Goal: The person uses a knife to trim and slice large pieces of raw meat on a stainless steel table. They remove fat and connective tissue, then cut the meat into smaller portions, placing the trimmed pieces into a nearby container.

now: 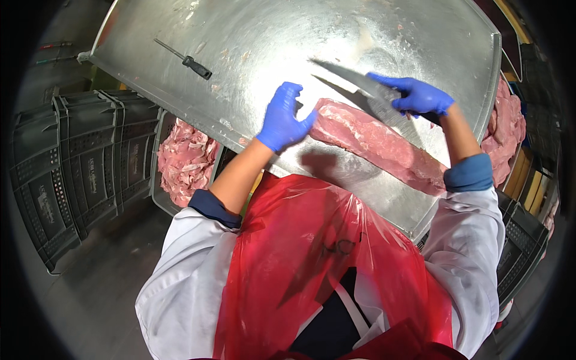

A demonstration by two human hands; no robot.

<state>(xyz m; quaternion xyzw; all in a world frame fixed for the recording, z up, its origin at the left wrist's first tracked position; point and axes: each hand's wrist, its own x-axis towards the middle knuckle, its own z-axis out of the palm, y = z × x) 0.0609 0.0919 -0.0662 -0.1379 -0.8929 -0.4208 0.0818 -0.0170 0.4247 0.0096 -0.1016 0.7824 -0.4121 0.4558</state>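
Note:
A long pink strip of raw meat loin (378, 144) lies slantwise on the metal table (264, 36), its right end nearer me. My left hand (282, 118), in a blue glove, is at the loin's left end. Its fingers are apart, and the thumb lies against or just beside the meat. My right hand (420, 96), also gloved in blue, is closed round the handle of a knife (354, 77). The blade points to the far left above the table, beyond the loin, and looks slightly blurred. The right fingers partly hide the handle.
A thin metal rod with a black handle (195, 67) lies at the table's far left. Left of the table stand a bin of meat pieces (186, 162) and stacked dark crates (90, 162). More meat (504, 135) is piled beyond the right edge, near another dark crate (521, 246).

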